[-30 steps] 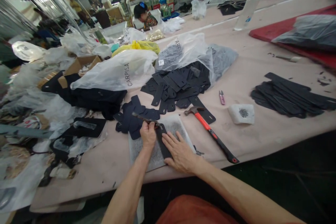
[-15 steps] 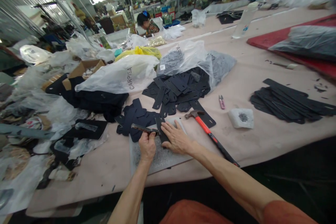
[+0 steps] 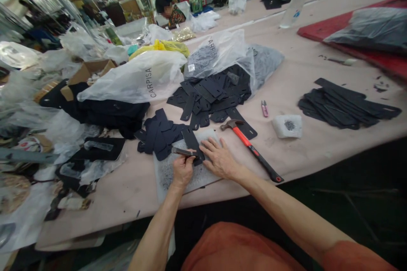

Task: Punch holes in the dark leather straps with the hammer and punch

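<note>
My left hand is closed round a dark metal punch, whose near end meets a black strip. That strip lies on a pale, scuffed board. Fingers stretched out, my right hand rests on the board at the strip's right side; whether its fingertips touch the strip is hard to tell. Right of the board lies a claw hammer with a red and black handle. Beyond the board is a small pile of dark pieces, with a larger heap of slotted black strips behind.
To the right are pink thread snips, a white block with a dark patch and a stack of black strips. White plastic bags and dark fabric crowd the left. A bottle stands at the back. Another person sits beyond the table.
My left hand has shifted the punch right along the strip's lower part. My right hand has slid off the strip's middle toward its right edge. The whole view has tilted down slightly.
</note>
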Demonstrator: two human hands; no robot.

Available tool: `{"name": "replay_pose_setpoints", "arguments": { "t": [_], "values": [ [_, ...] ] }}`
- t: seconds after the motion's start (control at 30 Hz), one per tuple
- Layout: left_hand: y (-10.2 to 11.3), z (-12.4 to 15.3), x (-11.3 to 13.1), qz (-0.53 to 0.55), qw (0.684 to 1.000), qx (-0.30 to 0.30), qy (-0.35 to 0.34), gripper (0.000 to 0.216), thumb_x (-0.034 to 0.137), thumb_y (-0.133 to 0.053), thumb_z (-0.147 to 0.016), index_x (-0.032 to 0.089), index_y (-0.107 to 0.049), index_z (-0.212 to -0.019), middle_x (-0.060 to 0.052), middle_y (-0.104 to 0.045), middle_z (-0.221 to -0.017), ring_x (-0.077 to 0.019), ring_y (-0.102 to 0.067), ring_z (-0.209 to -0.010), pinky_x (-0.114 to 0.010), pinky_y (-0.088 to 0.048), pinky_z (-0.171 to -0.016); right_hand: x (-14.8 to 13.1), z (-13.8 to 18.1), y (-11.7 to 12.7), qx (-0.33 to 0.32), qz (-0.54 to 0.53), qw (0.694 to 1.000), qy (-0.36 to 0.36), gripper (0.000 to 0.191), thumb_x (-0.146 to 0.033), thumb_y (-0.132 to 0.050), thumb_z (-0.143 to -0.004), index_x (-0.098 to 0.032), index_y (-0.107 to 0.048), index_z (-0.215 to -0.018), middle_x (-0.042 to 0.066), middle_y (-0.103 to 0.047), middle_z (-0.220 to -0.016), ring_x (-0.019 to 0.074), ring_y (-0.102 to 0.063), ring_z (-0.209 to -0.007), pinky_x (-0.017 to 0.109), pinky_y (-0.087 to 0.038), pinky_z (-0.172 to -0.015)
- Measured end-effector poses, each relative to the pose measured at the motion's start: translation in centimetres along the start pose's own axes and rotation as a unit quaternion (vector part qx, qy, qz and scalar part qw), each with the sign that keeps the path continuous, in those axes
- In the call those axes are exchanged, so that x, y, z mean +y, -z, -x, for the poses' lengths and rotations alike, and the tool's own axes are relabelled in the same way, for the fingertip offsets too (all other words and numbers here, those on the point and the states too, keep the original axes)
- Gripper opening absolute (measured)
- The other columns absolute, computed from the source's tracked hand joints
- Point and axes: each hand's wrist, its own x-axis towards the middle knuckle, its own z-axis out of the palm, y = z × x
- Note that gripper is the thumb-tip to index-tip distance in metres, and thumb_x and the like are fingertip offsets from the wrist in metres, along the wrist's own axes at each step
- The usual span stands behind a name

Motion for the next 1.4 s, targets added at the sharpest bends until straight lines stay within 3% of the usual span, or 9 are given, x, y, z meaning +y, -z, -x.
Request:
{"name": "replay_pose_setpoints", "arguments": {
  "t": [0.5,0.83,1.03,1.1,1.2,1.33,1.4],
  "values": [
    [-0.2,0.3,-0.3,-0.051,0.998,-0.002,-0.025,0.017,0.027,-0.056,-0.087,0.021,-0.069,-0.096,-0.005,-0.074,-0.1,-0.0217,-0.068,-0.095,-0.035,-0.055,-0.09,0.2,0.1,-0.1,0.032,-0.015,0.999,-0.004,0.056,-0.039,-0.051,-0.088,-0.021,-0.046,-0.141,0.009,-0.038,-0.152,0.0328,-0.023,-0.141,0.061,-0.01,-0.113],
    [-1.4,0.3,-0.6,-0.163,0.973,0.028,-0.161,0.017,0.02,-0.053,-0.089,0.017,-0.068,-0.096,-0.007,-0.074,-0.094,-0.0204,-0.07,-0.089,-0.032,-0.056,-0.083,0.4,0.2,-0.6,0.05,-0.023,0.998,0.001,0.055,-0.036,-0.053,-0.087,-0.021,-0.046,-0.14,0.009,-0.039,-0.15,0.0333,-0.024,-0.141,0.06,-0.014,-0.113],
    [-2.3,0.2,-0.4,-0.202,0.964,0.026,-0.173,0.016,0.018,-0.051,-0.089,0.017,-0.065,-0.098,-0.008,-0.073,-0.093,-0.0206,-0.07,-0.087,-0.031,-0.056,-0.078,1.1,0.3,-0.1,0.053,-0.056,0.997,0.012,0.05,-0.032,-0.054,-0.087,-0.023,-0.049,-0.136,0.009,-0.042,-0.148,0.0316,-0.027,-0.139,0.057,-0.019,-0.111],
    [-2.3,0.3,-0.5,-0.201,0.964,0.028,-0.171,0.016,0.018,-0.051,-0.089,0.018,-0.064,-0.099,-0.007,-0.073,-0.094,-0.0201,-0.07,-0.088,-0.03,-0.055,-0.078,2.2,1.1,0.9,0.085,-0.059,0.995,-0.014,0.044,-0.03,-0.051,-0.089,-0.021,-0.052,-0.132,0.011,-0.046,-0.143,0.0295,-0.034,-0.135,0.052,-0.025,-0.11],
    [-2.2,0.4,-0.5,-0.206,0.964,0.024,-0.163,0.014,0.018,-0.051,-0.089,0.018,-0.063,-0.097,-0.006,-0.072,-0.091,-0.0192,-0.07,-0.083,-0.029,-0.054,-0.075,4.7,3.2,2.6,0.146,-0.012,0.981,-0.129,0.039,-0.028,-0.05,-0.089,-0.015,-0.054,-0.126,0.016,-0.051,-0.133,0.0304,-0.045,-0.121,0.045,-0.035,-0.101],
    [-2.3,0.5,-0.1,-0.231,0.962,0.009,-0.146,0.01,0.016,-0.053,-0.087,0.019,-0.061,-0.091,-0.005,-0.07,-0.082,-0.0183,-0.068,-0.074,-0.027,-0.051,-0.067,8.1,6.1,3.7,0.104,0.029,0.959,-0.26,0.031,-0.027,-0.055,-0.084,-0.013,-0.055,-0.112,0.017,-0.057,-0.11,0.0294,-0.053,-0.099,0.04,-0.042,-0.083],
    [-2.3,0.6,0.2,-0.232,0.963,0.005,-0.14,0.01,0.015,-0.054,-0.086,0.019,-0.06,-0.091,-0.004,-0.07,-0.08,-0.0182,-0.068,-0.073,-0.026,-0.05,-0.066,8.9,6.5,3.9,0.07,-0.058,0.945,-0.314,0.02,-0.023,-0.056,-0.08,-0.016,-0.055,-0.099,0.012,-0.058,-0.096,0.0239,-0.054,-0.086,0.035,-0.042,-0.074]
  ]
}}
